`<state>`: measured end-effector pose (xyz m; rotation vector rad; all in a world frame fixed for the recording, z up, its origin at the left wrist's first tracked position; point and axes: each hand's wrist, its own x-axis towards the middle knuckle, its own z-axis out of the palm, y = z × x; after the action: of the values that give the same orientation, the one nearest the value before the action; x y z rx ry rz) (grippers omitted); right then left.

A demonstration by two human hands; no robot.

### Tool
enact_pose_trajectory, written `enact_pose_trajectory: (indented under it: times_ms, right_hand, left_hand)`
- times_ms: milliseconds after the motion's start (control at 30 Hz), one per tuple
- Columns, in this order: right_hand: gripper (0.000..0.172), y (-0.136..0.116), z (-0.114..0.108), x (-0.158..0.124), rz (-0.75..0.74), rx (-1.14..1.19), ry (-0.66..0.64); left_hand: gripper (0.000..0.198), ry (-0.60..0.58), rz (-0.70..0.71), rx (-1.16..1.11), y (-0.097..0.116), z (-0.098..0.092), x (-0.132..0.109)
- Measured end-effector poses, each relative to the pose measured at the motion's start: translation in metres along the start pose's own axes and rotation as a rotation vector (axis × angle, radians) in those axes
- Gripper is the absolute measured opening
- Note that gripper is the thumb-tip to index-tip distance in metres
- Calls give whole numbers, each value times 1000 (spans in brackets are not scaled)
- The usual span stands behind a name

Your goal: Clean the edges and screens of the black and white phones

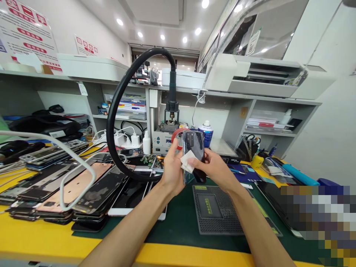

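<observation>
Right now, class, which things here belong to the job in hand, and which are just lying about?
In hand: phone, held by the left hand; wipe, pressed on it by the right hand.
Lying about: phone parts, hose, mat, spray can, scissors.

On my feed, the lower half of the phone (193, 142) is covered by my right hand (215, 167) and a white wipe (187, 163), and the red ring (175, 136) behind it shows only as an arc. A pixelated patch (319, 218) blots out the right corner of the bench (172, 226). The wall posters (25, 26) are clipped by the left edge, and their print is too small for me to read.
</observation>
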<state>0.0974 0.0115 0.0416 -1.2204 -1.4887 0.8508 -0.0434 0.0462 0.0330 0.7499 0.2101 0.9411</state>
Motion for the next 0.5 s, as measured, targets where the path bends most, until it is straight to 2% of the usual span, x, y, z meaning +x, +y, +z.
enact_pose_trajectory:
  times_ms: [167,333,500]
  right_hand:
    - [47,1,-4,0,-6,-6,-64]
    - [48,3,-7,0,-28,-3,-116]
    - [66,2,-9,-1,-31,12,-159]
  left_hand:
    - [66,22,-33,-45,2,4,-1]
    - [53,95,-63,-62,4,10,1]
    - [45,23,-4,-95,3,11,1]
